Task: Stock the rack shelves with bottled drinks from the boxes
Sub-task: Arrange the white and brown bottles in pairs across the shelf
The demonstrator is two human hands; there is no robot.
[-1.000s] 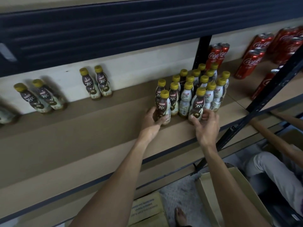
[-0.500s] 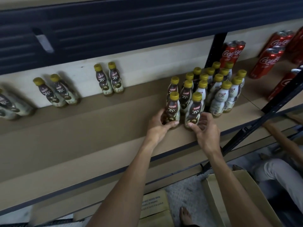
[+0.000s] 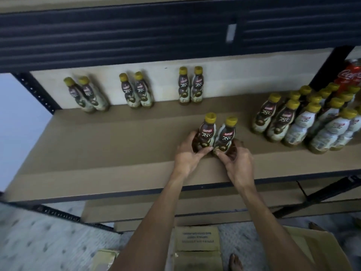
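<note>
Two coffee bottles with yellow caps stand side by side on the brown shelf (image 3: 97, 145). My left hand (image 3: 187, 153) grips the base of the left bottle (image 3: 206, 132). My right hand (image 3: 236, 159) grips the base of the right bottle (image 3: 226, 135). The pair stands apart from a cluster of several bottles (image 3: 304, 122) at the right of the shelf. Three pairs of the same bottles stand along the back wall: one pair (image 3: 190, 87) straight behind my hands, a second pair (image 3: 136, 90) left of it, a third pair (image 3: 86, 94) at the far left.
A red cola can (image 3: 349, 79) shows behind the cluster by the black rack post (image 3: 330, 69). Cardboard boxes (image 3: 197, 243) lie on the floor below the shelf, and a bare foot (image 3: 235, 262) shows beside them. The rack's dark front rail (image 3: 136, 192) runs under my forearms.
My hands have slid the two front bottles leftward, away from the cluster, toward the open stretch of shelf. The view has swung left, so the cola cans are mostly out of frame.
</note>
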